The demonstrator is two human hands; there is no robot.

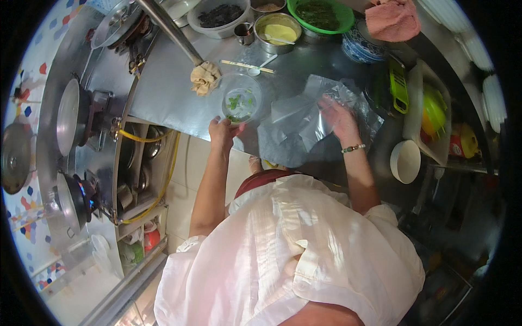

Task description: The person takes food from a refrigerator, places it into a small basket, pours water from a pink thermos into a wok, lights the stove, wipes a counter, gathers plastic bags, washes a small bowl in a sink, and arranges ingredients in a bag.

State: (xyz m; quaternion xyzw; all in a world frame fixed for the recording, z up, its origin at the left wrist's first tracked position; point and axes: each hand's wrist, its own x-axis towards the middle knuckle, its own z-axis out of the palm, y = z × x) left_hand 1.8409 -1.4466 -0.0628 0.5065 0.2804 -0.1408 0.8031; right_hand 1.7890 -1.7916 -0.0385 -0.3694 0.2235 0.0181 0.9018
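Observation:
My left hand (223, 132) holds a clear round plastic tub (244, 95) by its near side, over the front edge of the steel counter. Chopped green leaves (235, 102) lie in the bottom of the tub. On the right, my right hand (340, 116) is among thin clear plastic bags (285, 108) spread over the counter. Film partly covers its fingers, so I cannot tell whether they grip it. Behind the tub are a pair of chopsticks (247, 66) in a wrapper and a white plastic spoon (263, 65).
A metal pole (175, 32) with cloth wrapped round its end slants down beside the tub. At the back stand a steel bowl (277, 28) of yellow food and a green basin (320, 16). A lit gas burner (90, 193) is at left, white bowls (405, 161) at right.

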